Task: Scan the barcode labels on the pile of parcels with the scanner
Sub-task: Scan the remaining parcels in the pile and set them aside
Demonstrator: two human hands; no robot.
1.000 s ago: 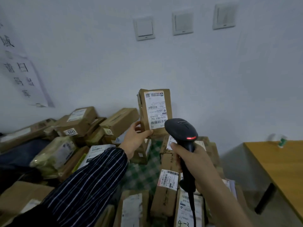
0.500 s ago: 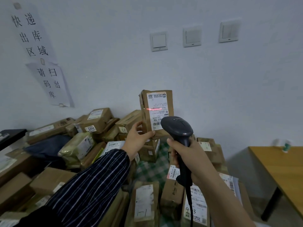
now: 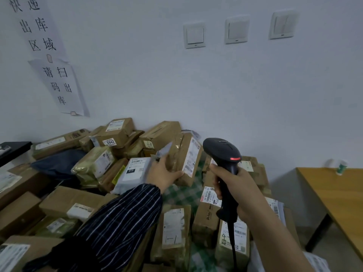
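On the head camera, the brown parcel (image 3: 184, 158), upright with the red beam across its label (image 3: 191, 156) half a second ago, is now tipped and dropping toward the pile (image 3: 117, 132), with the left hand (image 3: 163, 173) gripping its lower end. The right hand (image 3: 235, 191) stays clenched round the scanner (image 3: 222, 152) just beside it. There is no beam on the label now, so that one looks scanned and another parcel is due.

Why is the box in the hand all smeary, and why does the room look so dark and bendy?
Head view: the parcel in the left hand is smeared, likely motion blur, its label unreadable; head view: light is dim and bluish, only the red lamp on the scanner glows; head view: the wide lens tilts the wall switches.
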